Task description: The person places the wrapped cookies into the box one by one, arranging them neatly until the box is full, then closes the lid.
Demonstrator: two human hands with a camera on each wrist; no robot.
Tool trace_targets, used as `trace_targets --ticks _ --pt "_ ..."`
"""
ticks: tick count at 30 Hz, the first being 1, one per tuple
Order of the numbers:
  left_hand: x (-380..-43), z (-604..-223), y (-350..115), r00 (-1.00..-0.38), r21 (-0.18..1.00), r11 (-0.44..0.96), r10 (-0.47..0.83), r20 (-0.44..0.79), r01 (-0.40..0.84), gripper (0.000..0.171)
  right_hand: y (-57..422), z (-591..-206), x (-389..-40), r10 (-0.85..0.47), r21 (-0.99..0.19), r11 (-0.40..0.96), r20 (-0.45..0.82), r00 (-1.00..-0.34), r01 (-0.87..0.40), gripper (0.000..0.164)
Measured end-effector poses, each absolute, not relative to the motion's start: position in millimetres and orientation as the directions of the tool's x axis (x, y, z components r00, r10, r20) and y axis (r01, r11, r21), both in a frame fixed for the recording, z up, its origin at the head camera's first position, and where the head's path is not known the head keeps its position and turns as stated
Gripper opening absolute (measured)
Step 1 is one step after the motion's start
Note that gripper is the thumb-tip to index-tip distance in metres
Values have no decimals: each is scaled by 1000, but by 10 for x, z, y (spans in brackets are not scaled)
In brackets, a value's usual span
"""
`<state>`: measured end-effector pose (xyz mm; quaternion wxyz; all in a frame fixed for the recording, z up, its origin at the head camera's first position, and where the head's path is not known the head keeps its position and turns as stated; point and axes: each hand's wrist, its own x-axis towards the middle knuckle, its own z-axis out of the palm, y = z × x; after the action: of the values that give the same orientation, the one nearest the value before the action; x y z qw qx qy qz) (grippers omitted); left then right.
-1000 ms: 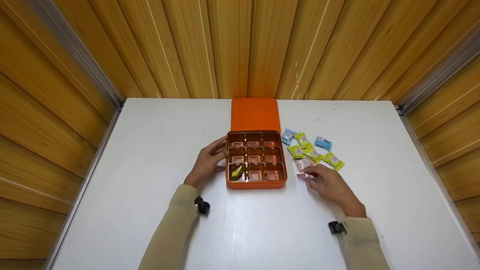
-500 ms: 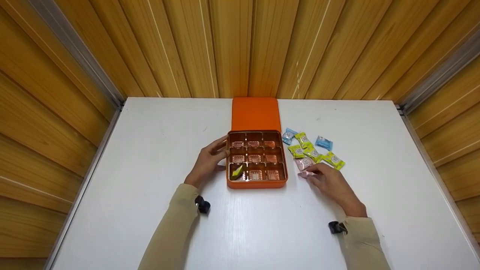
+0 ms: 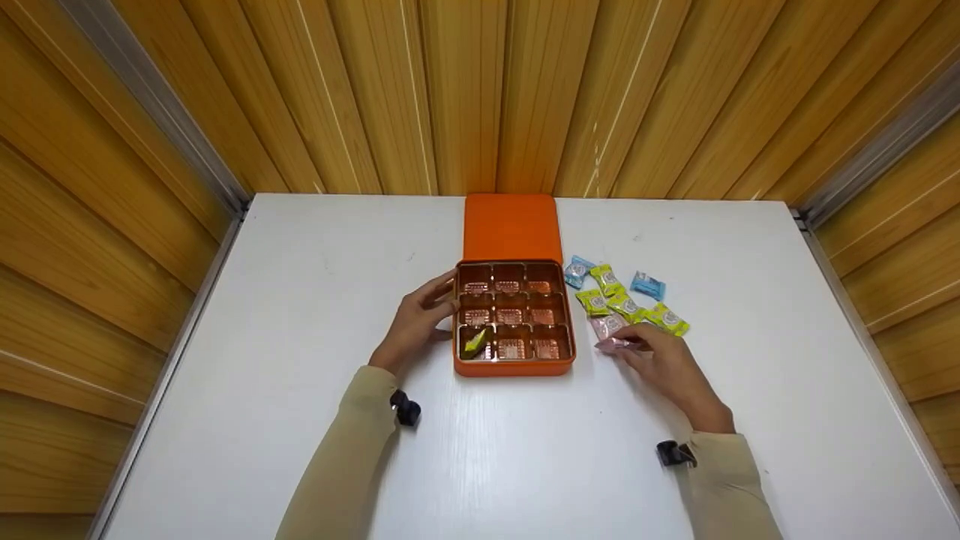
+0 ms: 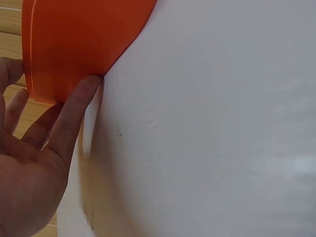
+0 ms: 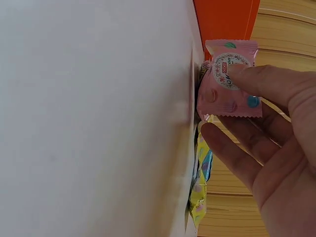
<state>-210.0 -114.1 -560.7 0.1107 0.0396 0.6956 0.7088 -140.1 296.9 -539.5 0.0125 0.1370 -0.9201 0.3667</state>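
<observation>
A pink wrapped candy [image 5: 229,91] is pinched between the thumb and fingers of my right hand [image 3: 667,367]. It is close above the table, beside another pink candy [image 3: 607,325]. My left hand [image 3: 411,330] rests against the left side of an orange box [image 3: 514,369], its thumb at the rim and its fingers extended along the wall. Inside the box is a divided tray with several compartments. One green-yellow candy [image 3: 474,343] leans in the front left compartment. In the left wrist view, fingertips touch the box's orange wall [image 4: 79,44] near the table.
Right of the box lie several yellow-green candies [image 3: 624,306] and two blue ones, one near the box [image 3: 577,271] and one farther right [image 3: 647,286]. The box's orange lid [image 3: 511,227] lies behind it, reaching the table's back edge. Wood-patterned walls [image 3: 480,97] surround the white table [image 3: 480,457].
The pink candy in my right fingers has tilted and shifted slightly, with its wrapper turning between thumb and fingertips. My left hand and the box have stayed in place.
</observation>
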Motion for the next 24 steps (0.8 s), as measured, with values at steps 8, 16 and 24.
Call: trace_targets --ticks 8,16,24 --pt "-2105 -5602 -1138 -972 995 -4 211 -101 -104 58 2949 -5341 -1422 -230 -709 666 103 -968 -234 28" --pt "-2102 -5587 -1128 -974 994 11 199 -110 -110 59 2930 -5285 -1485 -271 -708 628 189 -944 -322 30" --pt "-2101 -5604 -1142 -971 996 4 219 -91 -93 59 2888 -5190 -1552 -312 -679 613 262 -913 -404 33"
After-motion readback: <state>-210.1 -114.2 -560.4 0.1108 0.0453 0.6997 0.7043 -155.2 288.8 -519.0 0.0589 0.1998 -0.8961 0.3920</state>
